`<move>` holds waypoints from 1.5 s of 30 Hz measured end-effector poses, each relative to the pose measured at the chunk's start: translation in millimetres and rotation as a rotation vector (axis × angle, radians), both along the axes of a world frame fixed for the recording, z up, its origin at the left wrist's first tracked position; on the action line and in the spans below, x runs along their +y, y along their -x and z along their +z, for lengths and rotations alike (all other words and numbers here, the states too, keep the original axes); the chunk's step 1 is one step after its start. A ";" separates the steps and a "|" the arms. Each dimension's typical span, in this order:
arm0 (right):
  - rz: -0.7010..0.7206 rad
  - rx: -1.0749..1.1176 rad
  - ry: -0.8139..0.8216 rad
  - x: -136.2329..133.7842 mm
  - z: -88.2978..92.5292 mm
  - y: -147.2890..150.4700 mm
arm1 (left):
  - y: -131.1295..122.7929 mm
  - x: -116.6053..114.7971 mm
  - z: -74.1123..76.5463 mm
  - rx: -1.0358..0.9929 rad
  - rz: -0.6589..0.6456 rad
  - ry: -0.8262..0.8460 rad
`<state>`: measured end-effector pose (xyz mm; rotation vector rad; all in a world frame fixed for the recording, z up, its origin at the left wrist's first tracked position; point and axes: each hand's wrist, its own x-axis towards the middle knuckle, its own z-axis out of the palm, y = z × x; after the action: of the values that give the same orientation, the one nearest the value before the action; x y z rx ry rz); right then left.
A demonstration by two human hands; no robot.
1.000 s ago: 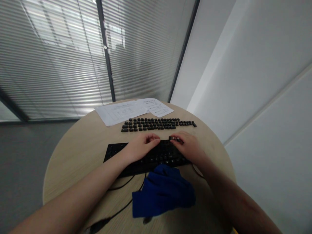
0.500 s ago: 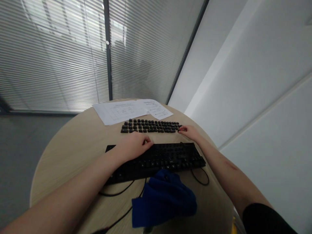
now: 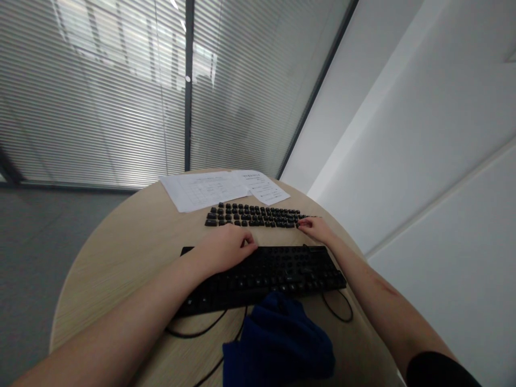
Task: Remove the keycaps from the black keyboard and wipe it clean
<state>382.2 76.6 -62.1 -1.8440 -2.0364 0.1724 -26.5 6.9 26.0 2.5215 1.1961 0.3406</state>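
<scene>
Right hand (image 3: 316, 228) at 3 o'clock end of loose keycaps (image 3: 258, 216), 12 o'clock from keyboard (image 3: 278, 266); can't tell if pinching. Left hand (image 3: 229, 247) curled, contents unclear. Careless brush could knock keycaps askew.

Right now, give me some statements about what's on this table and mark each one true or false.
1. The left hand is at the far edge of the keyboard. True.
2. A blue cloth lies on the near side of the keyboard. True.
3. The right hand is at the cloth. False: it is by the right end of the loose keys.
4. The papers lie beyond the loose keys. True.
5. The table has a straight edge. False: its visible edge is curved.
</scene>
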 end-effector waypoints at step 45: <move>-0.117 1.191 -0.076 -172.2 43.0 30.3 | -18.8 -19.9 -9.6 0.041 -0.289 -0.096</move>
<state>351.9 -95.6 -19.1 -1.2580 -1.0616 0.8890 -7.7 -13.0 16.3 2.7472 0.8286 0.2801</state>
